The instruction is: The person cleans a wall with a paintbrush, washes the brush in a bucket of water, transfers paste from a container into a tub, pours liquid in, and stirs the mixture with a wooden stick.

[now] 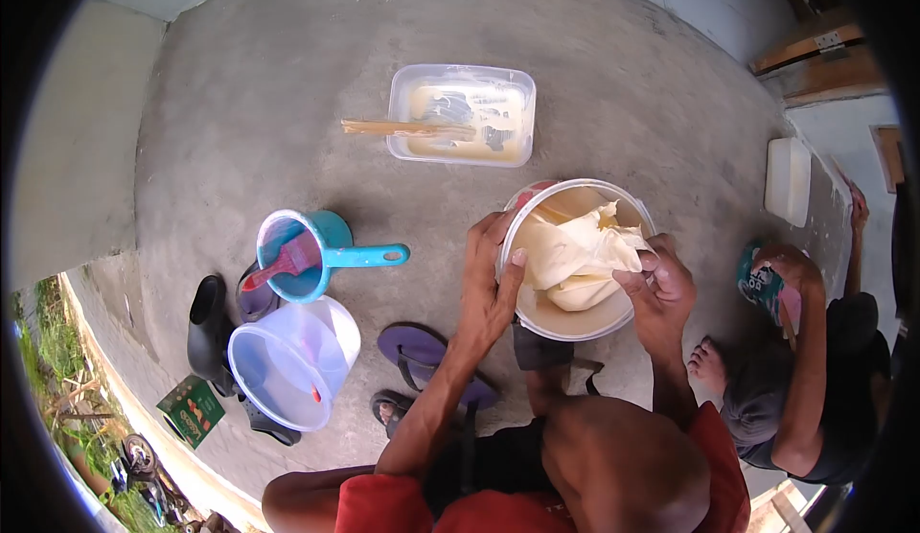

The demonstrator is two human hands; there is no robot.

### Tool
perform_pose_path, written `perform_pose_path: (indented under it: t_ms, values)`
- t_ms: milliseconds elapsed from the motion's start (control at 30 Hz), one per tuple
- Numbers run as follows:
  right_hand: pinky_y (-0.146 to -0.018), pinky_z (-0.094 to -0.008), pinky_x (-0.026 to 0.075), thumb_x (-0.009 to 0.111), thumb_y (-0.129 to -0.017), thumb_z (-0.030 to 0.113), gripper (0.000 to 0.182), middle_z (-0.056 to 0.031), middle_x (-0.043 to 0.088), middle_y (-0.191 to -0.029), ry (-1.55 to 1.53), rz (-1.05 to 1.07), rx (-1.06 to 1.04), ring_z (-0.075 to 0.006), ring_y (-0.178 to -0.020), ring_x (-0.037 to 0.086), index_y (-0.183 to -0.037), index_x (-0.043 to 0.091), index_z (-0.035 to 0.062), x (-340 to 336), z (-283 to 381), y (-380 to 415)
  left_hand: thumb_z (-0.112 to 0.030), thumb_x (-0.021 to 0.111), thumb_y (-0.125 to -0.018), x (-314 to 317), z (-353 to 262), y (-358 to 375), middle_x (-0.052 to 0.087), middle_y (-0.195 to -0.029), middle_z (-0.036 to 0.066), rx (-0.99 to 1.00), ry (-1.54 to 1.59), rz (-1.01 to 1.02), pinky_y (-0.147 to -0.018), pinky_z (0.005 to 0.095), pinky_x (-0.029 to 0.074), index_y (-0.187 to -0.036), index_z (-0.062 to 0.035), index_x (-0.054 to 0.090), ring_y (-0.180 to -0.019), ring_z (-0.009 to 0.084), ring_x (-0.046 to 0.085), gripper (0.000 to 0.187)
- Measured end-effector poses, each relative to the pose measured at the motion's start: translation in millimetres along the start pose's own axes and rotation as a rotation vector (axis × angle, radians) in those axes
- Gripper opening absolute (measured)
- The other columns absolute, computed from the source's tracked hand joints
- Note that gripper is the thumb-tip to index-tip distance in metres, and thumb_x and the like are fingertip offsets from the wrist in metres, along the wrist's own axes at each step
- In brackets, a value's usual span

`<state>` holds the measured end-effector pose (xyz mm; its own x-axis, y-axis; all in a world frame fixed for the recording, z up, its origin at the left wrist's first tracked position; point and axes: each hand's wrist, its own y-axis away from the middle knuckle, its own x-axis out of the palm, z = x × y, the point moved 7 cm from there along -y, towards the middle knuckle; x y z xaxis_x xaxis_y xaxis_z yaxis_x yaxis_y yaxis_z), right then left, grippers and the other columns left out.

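A white bucket [533, 314] sits on the concrete floor between my knees, lined with a cream-coloured plastic bag [575, 250] of pale paste. My left hand [489, 279] grips the bucket's left rim, thumb over the edge. My right hand [661, 289] pinches the bag's edge at the right rim.
A clear tray [462, 114] with paste and a wooden stick [402, 128] lies farther out. At left are a blue scoop [316, 250] holding a red brush [283, 263], a clear plastic tub [287, 360], black boots [206, 327], a green box [192, 410] and purple sandals [422, 356]. Another person [805, 370] crouches at right.
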<state>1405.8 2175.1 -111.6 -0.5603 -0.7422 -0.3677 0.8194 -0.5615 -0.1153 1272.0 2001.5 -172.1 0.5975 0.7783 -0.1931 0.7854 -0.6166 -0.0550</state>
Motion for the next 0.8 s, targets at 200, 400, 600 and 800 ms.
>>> perform_pose_path:
  t_ms: [200, 400, 600, 800]
  values:
    - [-0.083, -0.0263, 0.046, 0.072, -0.085, -0.005, 0.016, -0.0092, 0.063, -0.098, -0.102, 0.065, 0.039, -0.0137, -0.093, 0.058, -0.098, 0.063, -0.0038, 2, 0, 2, -0.031, 0.042, -0.104, -6, 25, -6, 0.053, -0.134, 0.021, -0.067, 0.213, 0.047, -0.112, 0.0423, 0.034, -0.132, -0.0004, 0.058, -0.129, 0.0336, 0.048, 0.045]
    - [-0.070, -0.0256, 0.043, 0.075, -0.082, -0.006, 0.018, -0.0107, 0.058, -0.094, -0.219, 0.057, 0.094, -0.0140, -0.083, 0.053, -0.094, 0.061, -0.0054, 6, 6, 0, -0.052, 0.034, -0.105, 28, 114, -13, 0.054, -0.138, 0.018, -0.248, 0.685, 0.123, -0.111, 0.0391, 0.040, -0.139, 0.0055, 0.048, -0.128, 0.0260, 0.052, 0.068]
    - [-0.068, -0.0262, 0.043, 0.076, -0.081, -0.006, 0.019, -0.0115, 0.059, -0.093, -0.266, 0.080, 0.073, -0.0158, -0.082, 0.053, -0.092, 0.060, -0.0054, 11, 21, -9, -0.044, 0.040, -0.107, 45, 146, -7, 0.057, -0.135, 0.015, -0.379, 0.666, 0.093, -0.105, 0.0349, 0.047, -0.141, 0.0026, 0.046, -0.123, 0.0219, 0.056, 0.058]
    - [-0.064, -0.0308, 0.042, 0.078, -0.081, -0.001, 0.021, -0.0124, 0.062, -0.085, -0.061, 0.139, -0.095, -0.0210, -0.077, 0.052, -0.089, 0.059, -0.0033, 6, 32, -21, -0.039, 0.046, -0.105, 28, 121, -3, 0.057, -0.130, 0.014, -0.328, 0.488, 0.087, -0.107, 0.0363, 0.043, -0.137, -0.0002, 0.053, -0.121, 0.0228, 0.055, 0.051]
